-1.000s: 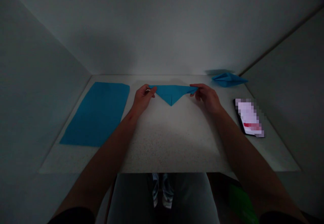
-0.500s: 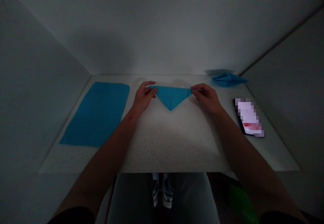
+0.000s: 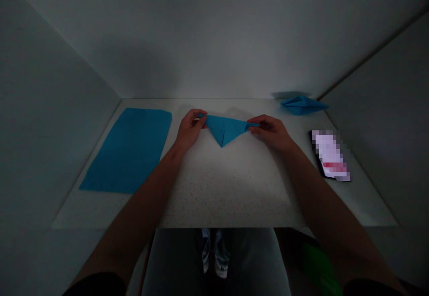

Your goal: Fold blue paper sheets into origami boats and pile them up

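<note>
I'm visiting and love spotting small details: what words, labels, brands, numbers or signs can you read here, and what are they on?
No text can be read.
Phone: screen pixelated, nothing legible.
Held folded paper: dark lines only, no lettering visible.
Flat blue sheet: no lettering visible.
Folded blue shape, back right: no lettering visible.

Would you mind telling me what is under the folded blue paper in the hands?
The white table shows around the folded paper, held by the left hand and right hand; what lies directly beneath is covered from view.
</note>
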{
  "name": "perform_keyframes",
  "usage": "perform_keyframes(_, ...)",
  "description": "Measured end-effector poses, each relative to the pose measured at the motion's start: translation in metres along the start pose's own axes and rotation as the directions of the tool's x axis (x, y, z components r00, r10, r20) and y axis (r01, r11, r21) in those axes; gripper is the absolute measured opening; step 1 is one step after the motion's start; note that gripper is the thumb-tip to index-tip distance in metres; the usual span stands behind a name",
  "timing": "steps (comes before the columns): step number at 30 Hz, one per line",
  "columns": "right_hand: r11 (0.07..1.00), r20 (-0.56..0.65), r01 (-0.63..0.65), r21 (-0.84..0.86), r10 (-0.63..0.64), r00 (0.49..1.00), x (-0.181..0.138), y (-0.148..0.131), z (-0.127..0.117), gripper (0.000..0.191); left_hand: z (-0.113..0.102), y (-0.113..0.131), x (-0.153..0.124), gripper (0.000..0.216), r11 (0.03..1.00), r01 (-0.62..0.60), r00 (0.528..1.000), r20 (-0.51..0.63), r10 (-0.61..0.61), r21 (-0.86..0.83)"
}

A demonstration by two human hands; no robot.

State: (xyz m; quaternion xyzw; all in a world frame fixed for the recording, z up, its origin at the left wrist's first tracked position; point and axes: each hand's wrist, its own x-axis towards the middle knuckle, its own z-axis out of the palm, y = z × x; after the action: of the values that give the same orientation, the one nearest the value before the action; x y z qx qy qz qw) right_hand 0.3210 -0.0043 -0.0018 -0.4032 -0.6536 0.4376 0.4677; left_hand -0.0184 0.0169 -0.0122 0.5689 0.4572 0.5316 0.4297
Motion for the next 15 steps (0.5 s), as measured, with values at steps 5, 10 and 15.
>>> perform_keyframes(5, 0.998, 0.04, -0.023, 0.058, 0.021, 0.999, 0.0, -0.005, 0.001, 0.038, 0.001, -0.002, 0.0, 0.028, 1.0, -0.016, 1.0, 0.014, 0.016, -0.021)
perform_keyframes(10, 0.998, 0.058, -0.048, 0.048, 0.045, 0.997, -0.002, -0.013, 0.004, 0.041, -0.002, -0.003, 0.0, 0.031, 1.0, -0.006, 0.999, 0.037, 0.006, 0.007)
perform_keyframes(15, 0.995, 0.075, -0.077, 0.059, 0.072, 0.995, -0.003, -0.02, 0.006, 0.046, -0.004, -0.001, -0.001, 0.028, 1.0, -0.009, 0.992, 0.122, 0.009, 0.007)
